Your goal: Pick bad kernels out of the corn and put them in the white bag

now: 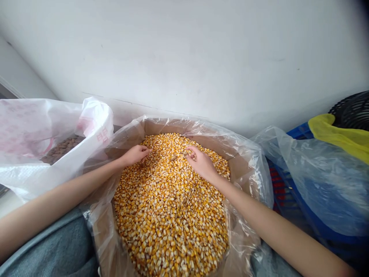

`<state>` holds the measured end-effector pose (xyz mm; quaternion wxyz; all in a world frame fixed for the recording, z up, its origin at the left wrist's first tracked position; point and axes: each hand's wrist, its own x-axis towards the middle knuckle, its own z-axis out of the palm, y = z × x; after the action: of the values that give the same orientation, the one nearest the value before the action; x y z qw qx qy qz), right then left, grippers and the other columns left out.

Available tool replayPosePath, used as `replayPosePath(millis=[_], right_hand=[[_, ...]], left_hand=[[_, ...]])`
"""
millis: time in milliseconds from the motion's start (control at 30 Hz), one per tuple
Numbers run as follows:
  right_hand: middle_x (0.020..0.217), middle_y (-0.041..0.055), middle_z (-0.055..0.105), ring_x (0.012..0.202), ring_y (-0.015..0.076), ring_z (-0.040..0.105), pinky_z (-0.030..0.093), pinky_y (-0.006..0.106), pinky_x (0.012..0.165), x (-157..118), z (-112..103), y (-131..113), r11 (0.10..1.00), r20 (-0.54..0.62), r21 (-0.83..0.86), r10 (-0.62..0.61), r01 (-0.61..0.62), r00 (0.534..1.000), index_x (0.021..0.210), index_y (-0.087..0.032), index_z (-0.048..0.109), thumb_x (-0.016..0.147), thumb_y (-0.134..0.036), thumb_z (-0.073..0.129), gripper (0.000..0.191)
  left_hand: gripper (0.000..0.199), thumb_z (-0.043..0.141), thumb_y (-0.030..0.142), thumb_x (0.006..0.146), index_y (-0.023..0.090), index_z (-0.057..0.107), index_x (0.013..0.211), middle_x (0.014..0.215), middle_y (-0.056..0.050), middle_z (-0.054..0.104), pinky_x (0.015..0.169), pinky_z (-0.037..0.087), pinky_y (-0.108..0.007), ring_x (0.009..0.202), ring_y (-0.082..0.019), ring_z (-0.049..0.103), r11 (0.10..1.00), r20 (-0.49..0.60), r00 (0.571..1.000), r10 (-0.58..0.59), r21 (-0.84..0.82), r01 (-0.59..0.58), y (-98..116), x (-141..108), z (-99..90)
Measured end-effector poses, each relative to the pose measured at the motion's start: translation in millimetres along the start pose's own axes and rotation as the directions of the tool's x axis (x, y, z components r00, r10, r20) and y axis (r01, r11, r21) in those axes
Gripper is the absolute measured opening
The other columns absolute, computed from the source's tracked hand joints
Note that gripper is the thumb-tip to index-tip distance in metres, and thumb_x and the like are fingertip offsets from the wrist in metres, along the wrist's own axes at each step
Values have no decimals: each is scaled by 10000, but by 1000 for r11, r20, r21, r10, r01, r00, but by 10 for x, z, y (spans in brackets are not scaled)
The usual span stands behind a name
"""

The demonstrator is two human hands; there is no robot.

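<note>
The left hand (135, 155) and the right hand (201, 163) are held half closed on the dried corn kernels (170, 215), but a grip cannot be told. The kernels are contained in a plastic-lined cardboard box (240, 169), and a white sack (34, 130) is placed beside it at left.

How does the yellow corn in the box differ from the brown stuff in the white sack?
The corn kernels are golden yellow; the brown grains are dull brown. The corn lies open in a plastic-lined cardboard box; the brown grains show only partly inside a white sack. The left hand and right hand touch the corn, not the brown grains. Both are loose small pieces.
</note>
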<state>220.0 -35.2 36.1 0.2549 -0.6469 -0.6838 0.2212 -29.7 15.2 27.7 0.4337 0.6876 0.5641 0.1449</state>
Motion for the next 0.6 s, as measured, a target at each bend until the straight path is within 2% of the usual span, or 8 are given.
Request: replayPosePath(millis=[33,100,200,300,433,533,600], right_hand=[[684,-5,544,556,116,464,304,230,524,0,11,5,994,12,-106,-36,37,999,1019,-237,511,722,-281,416,315],[750,13,581,585,130,492,305,237,534,6,35,9,964,33,-255,-69,75,997,1047,-246,508,754,-302,385,323],[871,24,601,654,143,529,315,239,556,17,70,1,934,61,-341,-88,104,994,1036,-251,515,774,-320,370,307],[852,20,610,665,148,536,311,236,552,24,91,-5,930,62,-359,-59,78,996,1016,-247,513,772,-334,383,290],[703,2,595,564,126,495,279,225,508,43,110,32,955,37,-295,31,-19,999,942,-244,532,748,-353,416,251],[609,-15,543,501,103,435,256,216,482,74,125,77,984,8,-144,105,-103,994,807,-220,546,708,-353,460,187],[570,-25,496,480,88,398,252,208,468,95,113,85,986,9,58,157,-157,988,728,-196,527,675,-359,490,174]], left_hand=[[351,411,452,724,156,491,551,462,-4,498,420,285,-207,403,-91,416,980,-15,999,43,197,-39,-30,2,9],[287,409,406,729,172,566,672,615,-35,595,500,336,-224,544,-142,519,868,-1,997,81,491,-70,-90,4,28],[272,408,369,723,199,596,824,814,-69,633,584,382,-263,714,-208,565,697,124,992,0,711,-89,-163,-7,57],[306,399,379,719,200,594,872,875,-89,629,626,405,-299,774,-239,567,611,220,972,-79,781,-127,-198,-20,76],[301,391,330,720,181,587,892,918,-104,618,668,414,-302,803,-231,564,583,263,959,-103,797,-156,-236,-15,87],[295,391,327,714,166,580,875,905,-114,616,650,412,-296,785,-228,564,593,263,959,-111,792,-148,-278,5,92],[287,386,347,711,165,571,835,866,-103,618,621,403,-287,751,-220,559,649,231,971,-67,749,-133,-285,19,93]])
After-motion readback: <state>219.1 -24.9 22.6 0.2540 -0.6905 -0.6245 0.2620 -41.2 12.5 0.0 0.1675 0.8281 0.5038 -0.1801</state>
